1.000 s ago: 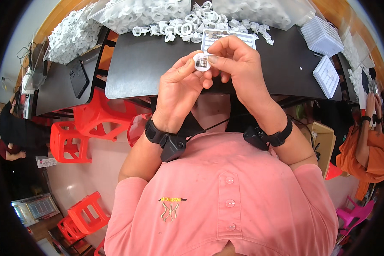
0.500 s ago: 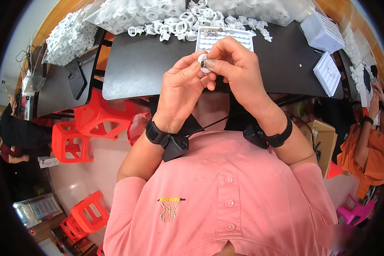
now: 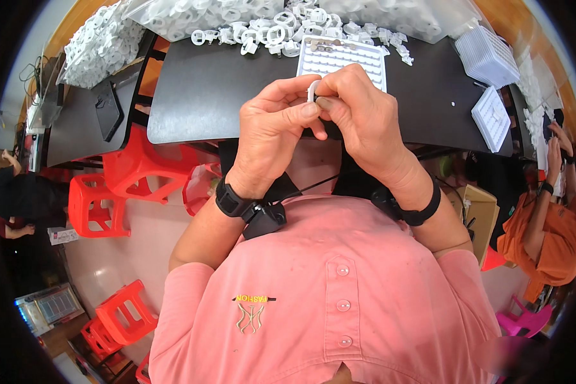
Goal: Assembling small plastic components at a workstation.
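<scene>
Above the near edge of the black table [image 3: 192,96], my two hands meet at one small white ring-like plastic part [image 3: 312,90]. My left hand [image 3: 269,125] pinches it between thumb and forefinger. The thumb and fingertips of my right hand [image 3: 365,118] press against its right side, where a bit of something dark shows. The part stands nearly edge-on, so most of its face is hidden. Just behind my hands lies a white compartment tray [image 3: 339,62]. Several small round metallic pieces [image 3: 326,45] sit in its far rows.
Loose white plastic parts [image 3: 275,33] are heaped behind the tray, beside clear bags of similar parts [image 3: 205,16]. Stacked white trays [image 3: 486,56] and another tray [image 3: 491,120] are at the right. Red stools [image 3: 99,205] stand left; a co-worker in orange [image 3: 544,237] is far right.
The white part has turned from showing its face to nearly edge-on. My right hand's fingers have curled in closer around it, and both hands have shifted slightly.
</scene>
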The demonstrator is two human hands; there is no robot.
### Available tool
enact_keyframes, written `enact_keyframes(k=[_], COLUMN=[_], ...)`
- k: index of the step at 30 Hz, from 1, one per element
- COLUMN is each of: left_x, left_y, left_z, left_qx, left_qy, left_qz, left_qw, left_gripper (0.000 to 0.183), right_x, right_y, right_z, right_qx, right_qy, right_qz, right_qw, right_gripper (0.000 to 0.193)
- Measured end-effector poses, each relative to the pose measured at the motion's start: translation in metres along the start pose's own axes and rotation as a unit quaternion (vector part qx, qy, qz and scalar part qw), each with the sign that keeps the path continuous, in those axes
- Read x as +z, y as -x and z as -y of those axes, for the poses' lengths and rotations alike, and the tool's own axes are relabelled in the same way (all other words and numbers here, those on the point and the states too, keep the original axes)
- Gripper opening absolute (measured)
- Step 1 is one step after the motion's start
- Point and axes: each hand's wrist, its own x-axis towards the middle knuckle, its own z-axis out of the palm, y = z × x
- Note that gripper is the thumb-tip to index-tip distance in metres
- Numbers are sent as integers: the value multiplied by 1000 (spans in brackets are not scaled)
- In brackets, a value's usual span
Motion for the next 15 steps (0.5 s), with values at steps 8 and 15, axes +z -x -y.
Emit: enact_keyframes(k=[8,15], left_x=[7,10], left_y=[-2,0], left_z=[6,-1], left_qx=[39,0], left_qy=[-56,-84], left_qz=[-36,-45], left_qw=[997,995], left_gripper=[30,34], right_x=[8,4], right_y=[8,7], right_z=[-1,-3], right_qx=[46,22], right_qy=[-36,-34], right_qz=[-25,-29], right_qw=[998,999], right_gripper=[8,11])
